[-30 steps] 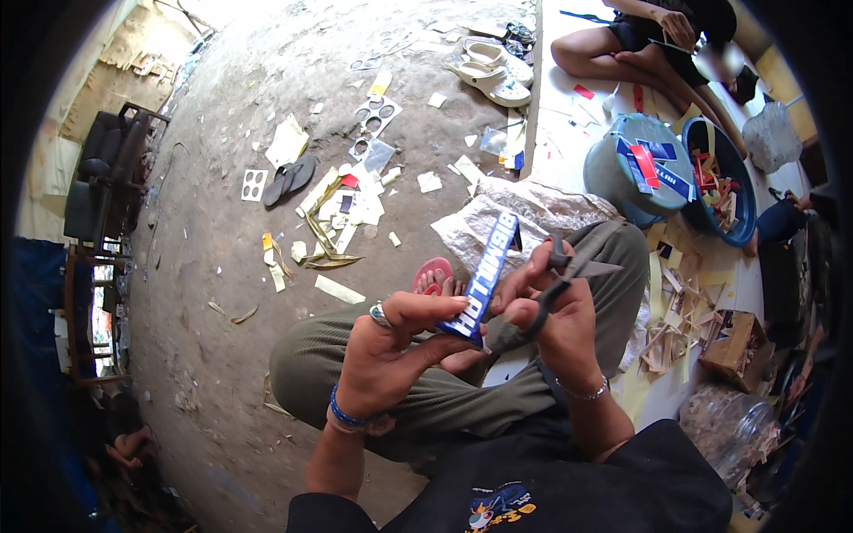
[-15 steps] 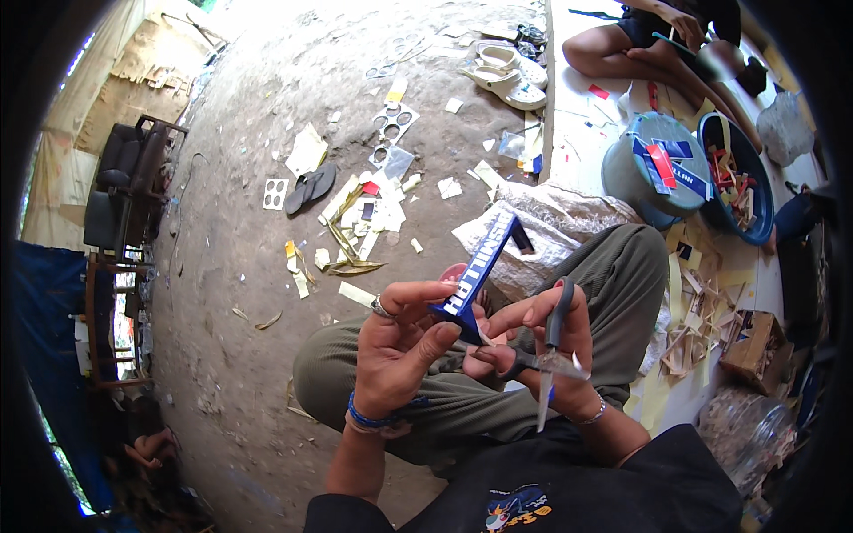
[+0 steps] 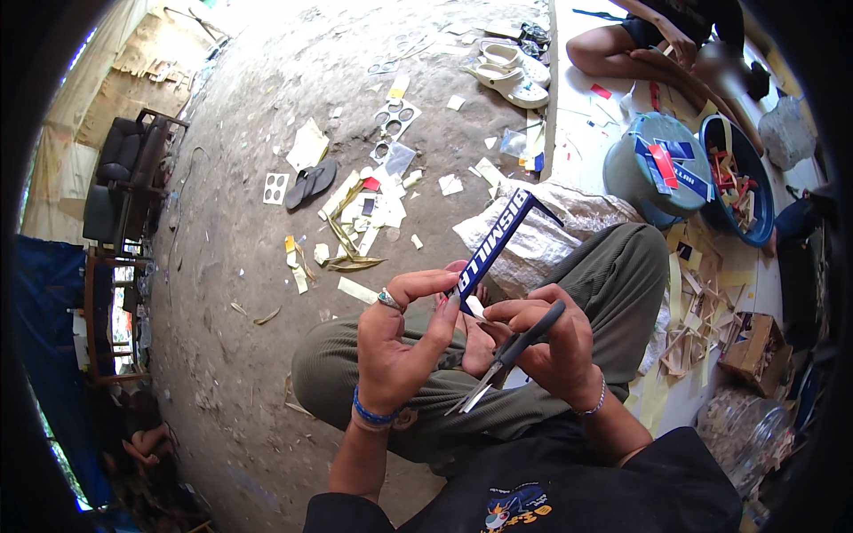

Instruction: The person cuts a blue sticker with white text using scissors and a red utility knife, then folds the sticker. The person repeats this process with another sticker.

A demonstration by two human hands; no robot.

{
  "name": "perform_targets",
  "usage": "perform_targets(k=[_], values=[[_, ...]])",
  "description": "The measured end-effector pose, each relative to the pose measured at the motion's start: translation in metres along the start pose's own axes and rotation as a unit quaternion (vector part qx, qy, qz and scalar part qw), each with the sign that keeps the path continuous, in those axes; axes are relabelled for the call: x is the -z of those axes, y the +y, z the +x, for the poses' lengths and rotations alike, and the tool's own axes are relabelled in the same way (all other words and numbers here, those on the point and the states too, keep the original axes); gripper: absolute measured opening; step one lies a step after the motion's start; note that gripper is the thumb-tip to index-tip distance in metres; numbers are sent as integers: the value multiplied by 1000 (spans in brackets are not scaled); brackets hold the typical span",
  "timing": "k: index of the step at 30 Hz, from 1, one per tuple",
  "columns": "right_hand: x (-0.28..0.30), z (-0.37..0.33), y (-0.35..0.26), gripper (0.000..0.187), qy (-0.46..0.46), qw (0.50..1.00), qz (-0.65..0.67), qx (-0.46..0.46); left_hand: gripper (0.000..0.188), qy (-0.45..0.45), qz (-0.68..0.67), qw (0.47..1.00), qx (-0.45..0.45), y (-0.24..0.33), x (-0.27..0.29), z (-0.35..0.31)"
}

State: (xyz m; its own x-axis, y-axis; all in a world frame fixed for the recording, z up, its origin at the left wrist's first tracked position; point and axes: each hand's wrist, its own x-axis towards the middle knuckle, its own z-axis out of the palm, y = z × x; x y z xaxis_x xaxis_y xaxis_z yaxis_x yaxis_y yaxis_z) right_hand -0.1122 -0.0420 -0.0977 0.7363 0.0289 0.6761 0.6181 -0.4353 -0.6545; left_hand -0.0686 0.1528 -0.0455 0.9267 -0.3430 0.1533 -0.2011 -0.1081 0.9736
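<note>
My left hand [image 3: 400,342] is closed, thumb and fingertips pinching the lower end of a long blue strip with white lettering [image 3: 494,244]. The strip slants up and away over my lap, and its far end is bent to the right. My right hand [image 3: 560,342] has a pair of scissors [image 3: 514,351] hooked in its fingers, the blades pointing down and toward me. Its forefinger and thumb are at a small white flap [image 3: 475,307] by the strip's lower end. Whether they grip the flap is hard to tell.
Paper scraps [image 3: 364,222] and a dark flip-flop [image 3: 311,184] lie on the dirt floor. A white sack [image 3: 498,240] is beyond my knee. To the right are a lidded tub [image 3: 635,169], a blue basin [image 3: 755,226], thin wooden frames [image 3: 693,324] and another person's legs [image 3: 613,58].
The blue strip has turned its lettered face more toward me, its far end swinging right. In my right hand the scissors have swung round, blades now pointing down to the left.
</note>
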Motion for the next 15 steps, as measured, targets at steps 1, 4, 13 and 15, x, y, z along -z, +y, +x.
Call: perform_targets(k=[1, 4, 13, 15], values=[[2, 0, 0, 47, -21, 1000, -9, -7, 29, 1, 12, 1000, 15, 1, 0, 0], [6, -1, -2, 48, -53, 998, -14, -9, 29, 0, 21, 999, 48, 5, 1, -1], [45, 7, -8, 40, -191, 969, 41, -154, 28, -56, -23, 989, 132, 8, 12, 2], [64, 7, -11, 42, -240, 948, 18, -208, 25, -63, -79, 984, 149, 8, 14, 2]])
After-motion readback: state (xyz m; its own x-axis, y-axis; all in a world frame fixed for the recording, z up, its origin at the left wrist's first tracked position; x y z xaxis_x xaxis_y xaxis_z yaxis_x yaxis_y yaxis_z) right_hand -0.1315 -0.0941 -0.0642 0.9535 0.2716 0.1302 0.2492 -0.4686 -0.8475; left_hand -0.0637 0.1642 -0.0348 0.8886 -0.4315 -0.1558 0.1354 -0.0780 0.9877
